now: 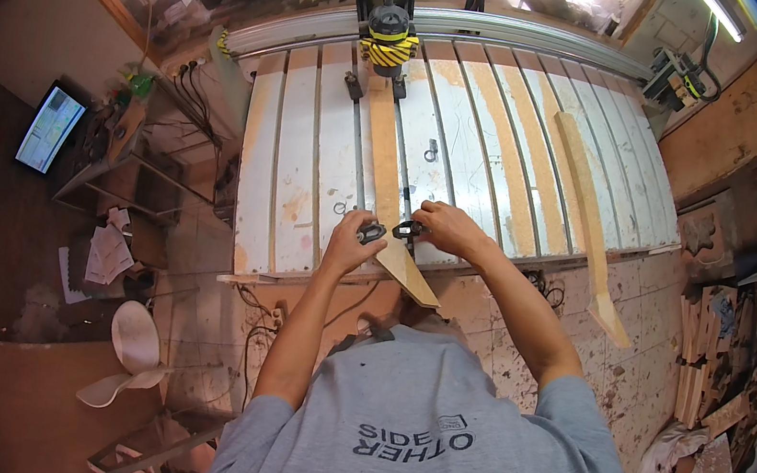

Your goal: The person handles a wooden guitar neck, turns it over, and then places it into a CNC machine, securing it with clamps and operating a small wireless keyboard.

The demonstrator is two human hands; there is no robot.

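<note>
The left hand (351, 245) is closed, thumb and fingers, on a black clamp (370, 232); the right hand (450, 228) pinches a second clamp (407, 230) just beside it. The wooden board (387, 165) lies between the two grips, its angled near end projecting past the table edge on the operator's side. From where I stand, the spindle head (387, 49) is positioned beyond both hands, over the slotted table (331, 162). A longer wooden strip (587, 198) lies to the right of the right hand.
</note>
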